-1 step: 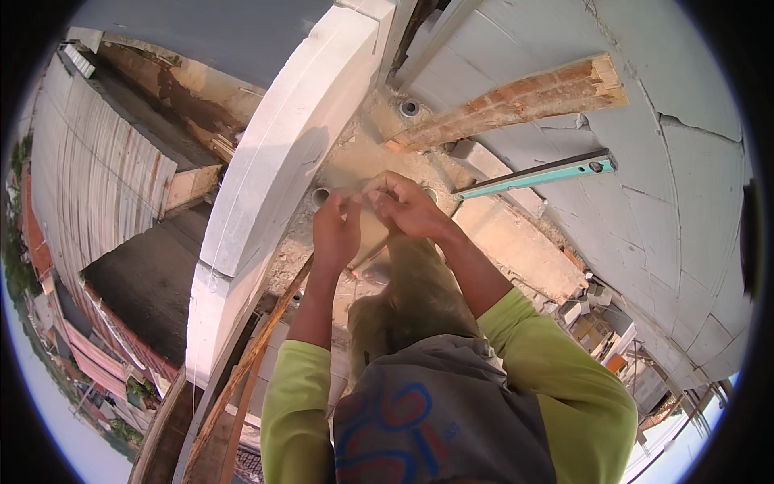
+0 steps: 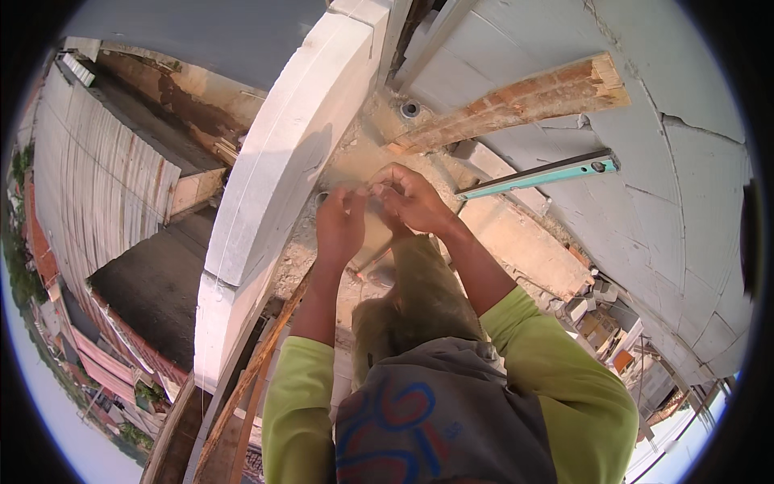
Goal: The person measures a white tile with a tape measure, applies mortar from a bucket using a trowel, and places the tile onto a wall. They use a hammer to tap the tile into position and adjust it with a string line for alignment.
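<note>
Hands meet just in front of us, by the near face of the white block wall point(image 2: 274, 177). Our left hand point(image 2: 339, 226) and right hand point(image 2: 411, 198) have fingertips pressed together on something very small and thin; it looks like a string or a small fixing, but it is too tiny to name for sure. We judge it light, limp and easy to drop, so a fingertip pinch close to its end suits it, not a whole-hand hold. It sits right between both hands, just beside the wall's edge, above the rubble-strewn ledge. Far right lies a teal spirit level point(image 2: 540, 173) on the grey slab point(image 2: 685, 185), and a rough wooden plank point(image 2: 524, 97) rests beyond it. A timber pole point(image 2: 250, 379) leans near left, below the wall.
</note>
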The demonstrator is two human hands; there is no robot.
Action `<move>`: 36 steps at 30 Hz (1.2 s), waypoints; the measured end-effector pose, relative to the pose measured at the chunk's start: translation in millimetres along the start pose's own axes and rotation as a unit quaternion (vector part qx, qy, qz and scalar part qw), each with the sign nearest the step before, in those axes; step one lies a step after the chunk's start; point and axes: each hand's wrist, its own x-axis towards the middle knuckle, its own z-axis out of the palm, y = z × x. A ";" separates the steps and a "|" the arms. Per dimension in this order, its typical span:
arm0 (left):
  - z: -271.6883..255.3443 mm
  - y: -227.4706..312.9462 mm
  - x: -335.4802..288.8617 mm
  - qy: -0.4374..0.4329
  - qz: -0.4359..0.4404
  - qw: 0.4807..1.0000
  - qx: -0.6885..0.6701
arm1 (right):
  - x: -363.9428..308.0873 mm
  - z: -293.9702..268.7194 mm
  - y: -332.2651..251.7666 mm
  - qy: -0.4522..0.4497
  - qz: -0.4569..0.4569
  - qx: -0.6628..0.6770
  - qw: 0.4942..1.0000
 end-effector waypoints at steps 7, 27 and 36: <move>58.9 82.1 186.1 -0.019 0.087 0.996 0.006 | 109.7 -94.9 -71.0 0.180 -0.072 0.165 0.967; 16.2 -330.8 -158.5 -0.193 -0.287 0.935 0.074 | 63.5 50.4 374.8 -0.073 0.133 -0.206 0.967; 48.4 -396.9 -324.6 -0.104 -0.374 0.888 0.247 | -0.5 138.1 753.9 -0.217 0.050 -0.671 0.707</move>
